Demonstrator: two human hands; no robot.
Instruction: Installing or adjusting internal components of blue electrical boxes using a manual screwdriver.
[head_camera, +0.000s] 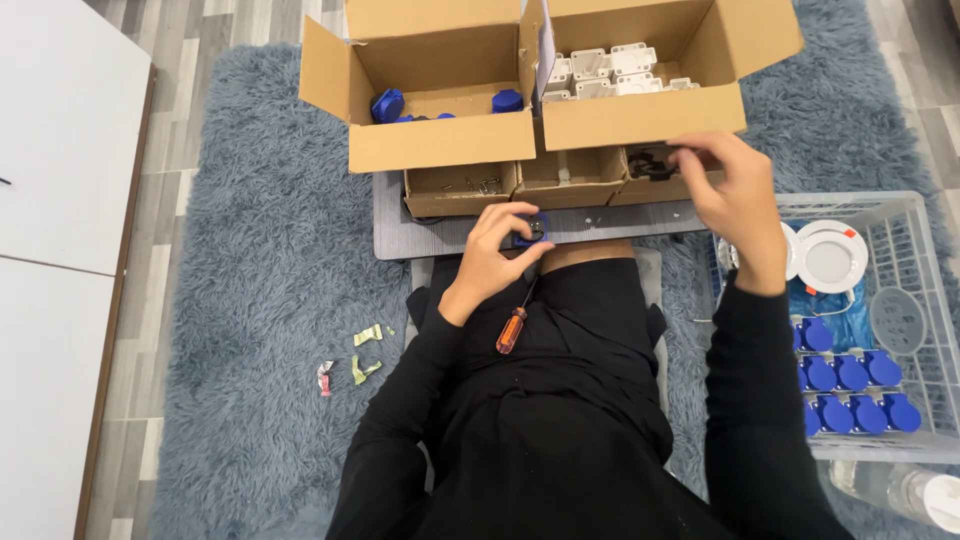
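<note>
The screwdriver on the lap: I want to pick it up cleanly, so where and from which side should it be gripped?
Best to grip the screwdriver by its orange handle, probably coming from above on the left side. It lies slanted on the black trousers, handle toward the body and fully exposed, while the thin shaft runs up under the left hand, which holds a small blue part.

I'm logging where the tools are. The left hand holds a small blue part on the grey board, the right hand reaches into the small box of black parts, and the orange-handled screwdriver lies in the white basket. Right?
Not quite. In the head view, the orange-handled screwdriver lies on the person's lap, not in the white basket. The rest holds: the left hand holds a small blue part on the grey board, and the right hand reaches into the small box of black parts.
</note>
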